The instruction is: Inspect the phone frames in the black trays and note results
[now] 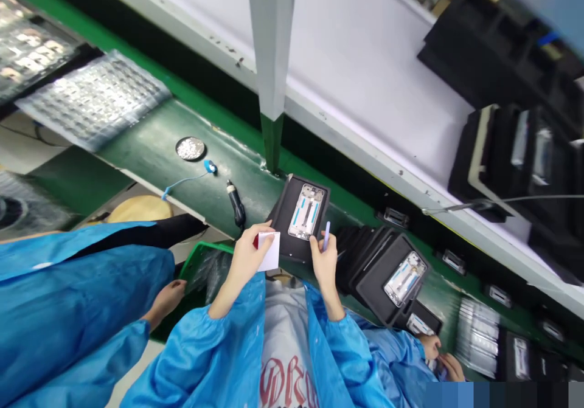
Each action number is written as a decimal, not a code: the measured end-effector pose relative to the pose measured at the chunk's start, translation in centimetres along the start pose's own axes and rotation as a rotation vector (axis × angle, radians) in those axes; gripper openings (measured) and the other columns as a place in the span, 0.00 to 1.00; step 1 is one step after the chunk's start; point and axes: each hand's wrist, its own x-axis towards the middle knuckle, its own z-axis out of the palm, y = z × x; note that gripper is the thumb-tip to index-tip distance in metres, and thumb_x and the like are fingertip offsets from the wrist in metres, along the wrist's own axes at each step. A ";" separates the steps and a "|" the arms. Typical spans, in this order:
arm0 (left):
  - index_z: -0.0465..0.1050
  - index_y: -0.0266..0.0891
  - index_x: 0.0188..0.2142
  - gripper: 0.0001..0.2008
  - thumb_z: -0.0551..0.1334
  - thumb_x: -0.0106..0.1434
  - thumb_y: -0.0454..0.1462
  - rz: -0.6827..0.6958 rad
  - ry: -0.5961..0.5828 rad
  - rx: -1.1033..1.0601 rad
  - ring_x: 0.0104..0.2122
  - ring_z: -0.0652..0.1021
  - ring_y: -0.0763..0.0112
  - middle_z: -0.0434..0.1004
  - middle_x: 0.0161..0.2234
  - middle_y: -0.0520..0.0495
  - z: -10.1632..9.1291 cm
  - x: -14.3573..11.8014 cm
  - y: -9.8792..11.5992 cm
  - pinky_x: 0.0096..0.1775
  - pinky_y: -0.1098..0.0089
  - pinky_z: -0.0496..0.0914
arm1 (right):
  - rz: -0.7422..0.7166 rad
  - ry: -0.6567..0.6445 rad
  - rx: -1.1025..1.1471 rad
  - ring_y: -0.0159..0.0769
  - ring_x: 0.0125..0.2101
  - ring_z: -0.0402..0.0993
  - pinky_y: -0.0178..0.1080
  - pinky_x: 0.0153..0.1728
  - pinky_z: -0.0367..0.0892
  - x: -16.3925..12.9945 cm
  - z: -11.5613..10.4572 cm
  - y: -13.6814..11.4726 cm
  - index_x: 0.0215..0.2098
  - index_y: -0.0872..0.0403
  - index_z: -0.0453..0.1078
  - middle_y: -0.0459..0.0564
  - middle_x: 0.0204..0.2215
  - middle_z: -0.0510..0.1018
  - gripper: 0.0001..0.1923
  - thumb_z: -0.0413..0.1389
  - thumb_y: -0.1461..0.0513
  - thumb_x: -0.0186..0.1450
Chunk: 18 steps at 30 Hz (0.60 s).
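My left hand [246, 251] pinches a white sticker sheet [269, 251]; my right hand [325, 257] grips a pale blue pen-like tool [326, 235] beside the black foam tray [292, 244]. Red shirt lettering [285, 387], partly hidden, possibly reads "DR".

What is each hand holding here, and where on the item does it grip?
Left hand pinches the white sheet at its left edge. Right hand grips the light-blue tool by its lower shaft.
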 end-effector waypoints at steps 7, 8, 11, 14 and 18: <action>0.85 0.45 0.37 0.20 0.68 0.67 0.57 0.079 -0.020 -0.097 0.50 0.87 0.48 0.90 0.48 0.37 -0.6 -1.1 2.2 0.54 0.55 0.82 | -0.075 0.071 0.003 0.39 0.25 0.70 0.40 0.29 0.72 0.0 -2.8 -2.2 0.33 0.50 0.74 0.42 0.21 0.70 0.25 0.63 0.38 0.65; 0.86 0.45 0.37 0.20 0.69 0.66 0.58 0.086 -0.046 -0.104 0.50 0.88 0.48 0.90 0.48 0.38 -0.7 -1.4 2.6 0.52 0.55 0.82 | -0.095 0.090 -0.002 0.40 0.26 0.72 0.40 0.30 0.73 -0.5 -3.6 -2.6 0.32 0.50 0.75 0.43 0.22 0.73 0.25 0.63 0.38 0.65; 0.88 0.45 0.36 0.22 0.72 0.65 0.60 0.055 -0.148 -0.164 0.50 0.88 0.48 0.89 0.51 0.37 -0.7 -3.0 4.4 0.48 0.59 0.84 | -0.152 0.164 -0.033 0.41 0.25 0.75 0.40 0.29 0.75 -2.6 -7.0 -3.7 0.33 0.50 0.77 0.46 0.24 0.78 0.25 0.62 0.38 0.67; 0.87 0.46 0.36 0.23 0.70 0.68 0.61 -0.006 -0.295 -0.276 0.55 0.86 0.47 0.88 0.55 0.36 0.1 -5.6 7.0 0.53 0.59 0.83 | -0.194 0.269 -0.074 0.43 0.23 0.77 0.40 0.25 0.75 -5.2 -11.3 -4.6 0.32 0.49 0.79 0.47 0.23 0.81 0.26 0.63 0.37 0.68; 0.89 0.47 0.36 0.25 0.73 0.65 0.64 -0.073 -0.569 -0.442 0.52 0.87 0.47 0.88 0.52 0.37 1.5 -8.5 10.6 0.57 0.58 0.82 | -0.245 0.402 -0.131 0.49 0.23 0.82 0.42 0.23 0.78 -8.5 -17.8 -5.5 0.31 0.47 0.82 0.49 0.23 0.85 0.23 0.67 0.37 0.65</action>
